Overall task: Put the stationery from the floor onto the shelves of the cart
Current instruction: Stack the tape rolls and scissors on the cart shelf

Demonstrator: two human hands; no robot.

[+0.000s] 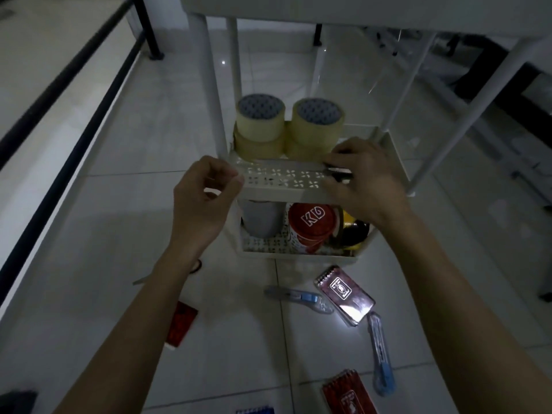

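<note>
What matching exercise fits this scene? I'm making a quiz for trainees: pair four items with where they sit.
Things:
1. tape rolls
2. red KD tub
3. shiny spiral notepad
4. blue cutter

Places:
A. floor, just in front of the cart
B. cart's lower shelf
C. floor, nearer the person than the shiny notepad
D. shelf beside the hands

Pairs: 1-D, 2-B, 3-A, 4-C

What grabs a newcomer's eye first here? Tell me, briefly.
Two stacks of tape rolls stand on the cart's middle shelf, with both hands at its front rim: left hand, right hand on something small and dark. On the floor below, a shiny notebook catches glare.
</note>
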